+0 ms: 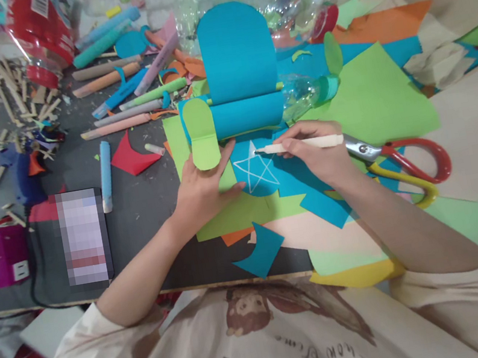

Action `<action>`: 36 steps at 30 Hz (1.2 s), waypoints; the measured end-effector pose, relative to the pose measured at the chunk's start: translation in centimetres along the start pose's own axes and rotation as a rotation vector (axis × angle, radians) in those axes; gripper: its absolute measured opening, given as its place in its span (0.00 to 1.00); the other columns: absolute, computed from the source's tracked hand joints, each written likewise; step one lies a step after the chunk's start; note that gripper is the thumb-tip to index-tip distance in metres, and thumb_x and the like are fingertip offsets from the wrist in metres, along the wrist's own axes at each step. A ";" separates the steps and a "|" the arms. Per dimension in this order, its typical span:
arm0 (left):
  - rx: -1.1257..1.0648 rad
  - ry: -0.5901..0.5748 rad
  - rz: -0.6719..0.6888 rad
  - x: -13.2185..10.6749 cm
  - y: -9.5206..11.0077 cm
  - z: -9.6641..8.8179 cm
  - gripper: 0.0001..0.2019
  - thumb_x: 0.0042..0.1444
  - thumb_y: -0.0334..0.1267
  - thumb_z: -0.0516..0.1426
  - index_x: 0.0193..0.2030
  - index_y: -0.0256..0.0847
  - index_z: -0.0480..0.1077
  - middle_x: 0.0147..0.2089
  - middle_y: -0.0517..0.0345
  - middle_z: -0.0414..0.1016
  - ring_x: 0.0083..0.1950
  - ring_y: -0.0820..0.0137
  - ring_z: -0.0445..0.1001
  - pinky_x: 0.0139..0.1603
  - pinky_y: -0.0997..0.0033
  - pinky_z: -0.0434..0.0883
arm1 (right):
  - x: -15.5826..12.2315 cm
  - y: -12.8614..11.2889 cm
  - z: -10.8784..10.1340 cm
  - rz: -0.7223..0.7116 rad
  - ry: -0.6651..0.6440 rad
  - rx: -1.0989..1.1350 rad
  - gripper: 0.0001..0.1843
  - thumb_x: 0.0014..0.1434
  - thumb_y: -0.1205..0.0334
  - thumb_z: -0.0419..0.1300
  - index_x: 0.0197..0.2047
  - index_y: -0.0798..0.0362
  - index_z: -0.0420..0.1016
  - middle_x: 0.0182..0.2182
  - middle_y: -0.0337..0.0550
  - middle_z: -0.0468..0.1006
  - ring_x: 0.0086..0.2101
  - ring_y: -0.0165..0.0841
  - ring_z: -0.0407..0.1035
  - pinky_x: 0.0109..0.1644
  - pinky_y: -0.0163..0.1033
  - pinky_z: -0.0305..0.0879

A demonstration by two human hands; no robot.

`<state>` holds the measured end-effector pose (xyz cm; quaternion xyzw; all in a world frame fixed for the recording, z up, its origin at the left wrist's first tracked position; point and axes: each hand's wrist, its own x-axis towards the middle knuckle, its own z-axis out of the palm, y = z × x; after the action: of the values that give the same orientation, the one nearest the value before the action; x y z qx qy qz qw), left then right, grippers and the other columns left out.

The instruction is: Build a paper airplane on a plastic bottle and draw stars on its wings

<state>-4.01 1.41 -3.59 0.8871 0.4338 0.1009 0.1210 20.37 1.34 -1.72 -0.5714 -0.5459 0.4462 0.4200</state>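
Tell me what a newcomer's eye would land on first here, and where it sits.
Dead centre, the right hand holds a white pen with its tip on a blue paper disc bearing a white five-pointed star, while the left hand lies flat beside it on light green paper. Just behind lies a clear plastic bottle wrapped in blue paper; red-and-yellow-handled scissors lie to the right.

A white star outline patterns the blue paper disc, the marker is cream, the scissors red-and-yellow handled
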 end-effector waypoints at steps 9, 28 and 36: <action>-0.038 -0.020 -0.033 0.1 0.1 -0.2 0.33 0.64 0.55 0.52 0.71 0.40 0.57 0.63 0.39 0.69 0.65 0.47 0.66 0.63 0.49 0.65 | -0.1 0.0 0.0 -0.014 -0.016 -0.069 0.07 0.53 0.58 0.64 0.27 0.49 0.81 0.19 0.37 0.76 0.20 0.29 0.63 0.22 0.36 0.56; 0.008 -0.003 -0.057 0.0 0.2 0.1 0.34 0.63 0.55 0.54 0.71 0.42 0.58 0.66 0.39 0.67 0.63 0.46 0.67 0.61 0.48 0.67 | 0.1 -0.1 0.0 0.028 -0.028 0.018 0.05 0.51 0.62 0.64 0.25 0.50 0.79 0.20 0.38 0.78 0.21 0.30 0.68 0.23 0.35 0.59; -0.043 0.008 -0.025 -0.2 -0.2 0.2 0.35 0.64 0.58 0.52 0.72 0.41 0.57 0.63 0.39 0.69 0.64 0.49 0.67 0.63 0.51 0.64 | 0.2 0.1 -0.1 0.021 -0.038 0.022 0.06 0.50 0.65 0.62 0.25 0.50 0.79 0.20 0.38 0.78 0.21 0.29 0.67 0.22 0.34 0.57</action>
<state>-4.20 1.37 -3.86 0.8784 0.4430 0.1125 0.1396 20.45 1.50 -1.77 -0.5636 -0.5428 0.4675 0.4112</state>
